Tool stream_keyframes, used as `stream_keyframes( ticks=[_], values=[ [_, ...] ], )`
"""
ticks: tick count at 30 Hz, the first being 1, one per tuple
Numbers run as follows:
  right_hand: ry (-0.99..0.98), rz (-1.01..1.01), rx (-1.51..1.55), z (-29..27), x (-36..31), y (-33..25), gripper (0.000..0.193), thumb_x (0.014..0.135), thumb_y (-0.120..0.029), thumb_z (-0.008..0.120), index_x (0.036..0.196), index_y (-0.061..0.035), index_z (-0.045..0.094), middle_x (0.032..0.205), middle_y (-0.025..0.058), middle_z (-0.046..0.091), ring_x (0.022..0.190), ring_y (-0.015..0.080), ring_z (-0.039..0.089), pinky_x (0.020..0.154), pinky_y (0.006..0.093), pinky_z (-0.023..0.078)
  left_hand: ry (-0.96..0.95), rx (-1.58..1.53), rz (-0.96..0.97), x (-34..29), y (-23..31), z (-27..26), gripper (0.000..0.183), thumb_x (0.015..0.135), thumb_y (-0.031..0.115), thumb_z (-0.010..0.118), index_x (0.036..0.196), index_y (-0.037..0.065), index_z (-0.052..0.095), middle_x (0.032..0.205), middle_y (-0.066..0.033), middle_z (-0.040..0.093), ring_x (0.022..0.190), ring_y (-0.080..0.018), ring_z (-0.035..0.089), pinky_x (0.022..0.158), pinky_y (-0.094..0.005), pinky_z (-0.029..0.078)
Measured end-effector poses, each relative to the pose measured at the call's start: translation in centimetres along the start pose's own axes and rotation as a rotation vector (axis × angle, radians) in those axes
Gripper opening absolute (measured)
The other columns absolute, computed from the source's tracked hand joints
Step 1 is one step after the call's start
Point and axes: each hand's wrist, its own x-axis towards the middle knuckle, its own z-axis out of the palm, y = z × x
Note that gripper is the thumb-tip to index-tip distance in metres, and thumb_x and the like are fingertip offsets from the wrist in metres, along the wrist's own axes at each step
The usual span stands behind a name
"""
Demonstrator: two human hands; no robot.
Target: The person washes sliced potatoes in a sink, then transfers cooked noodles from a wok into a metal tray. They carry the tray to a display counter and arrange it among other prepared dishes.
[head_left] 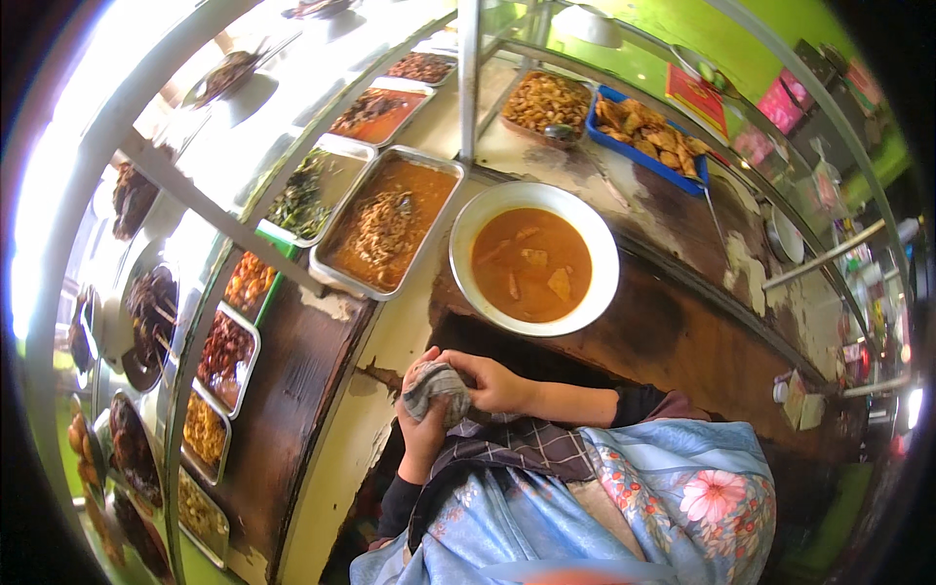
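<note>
Close in front of my body, both hands are closed around a crumpled grey cloth (435,387). My left hand (420,427) grips it from the left and below, its fingers wrapped round the bundle. From the right, my right hand (495,384) presses on the cloth with thumb and fingers; part of its grip is hidden behind the folds. Just beyond my hands stands a wide white bowl (604,283) of orange-brown soup with pieces floating in it. Left of the bowl is a metal tray (322,266) of brown sauce with a shredded-looking food.
A blue tray (647,176) of fried pieces and a tray of diced food (546,101) stand on the far shelf. More food trays (255,363) line the left side. A metal post (469,88) and glass panes frame the counter; a dark wooden board (673,327) lies right of the bowl.
</note>
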Motion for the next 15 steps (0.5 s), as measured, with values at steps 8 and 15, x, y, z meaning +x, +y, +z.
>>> stream_keyframes(
  ticks=[8, 15],
  values=[
    [-0.09, -0.097, -0.387, -4.2, -3.5, -4.1, 0.055, 0.077, -0.004, 0.057, 0.129, -0.0078, 0.038, 0.127, 0.0165, 0.042, 0.119, 0.0289, 0.04, 0.099, 0.0364, 0.031, 0.314, -0.518, -0.095, 0.3, -2.3, -0.9, 0.036, 0.088, 0.021, 0.041, 0.118, 0.0, 0.041, 0.109, -0.0214, 0.052, 0.099, -0.0314, 0.054, 0.089, -0.0459, 0.041],
    [0.776, -0.072, -0.743, -23.4, -9.9, -1.4, 0.037, 0.081, 0.0, 0.053, 0.117, -0.0066, 0.05, 0.114, 0.0085, 0.055, 0.109, 0.0181, 0.049, 0.092, 0.0294, 0.039, 0.496, -0.343, 0.165, -2.6, -3.1, -2.9, 0.048, 0.088, 0.009, 0.042, 0.133, 0.01, 0.028, 0.115, -0.021, 0.048, 0.102, -0.033, 0.051, 0.087, -0.0489, 0.042]
  ],
)
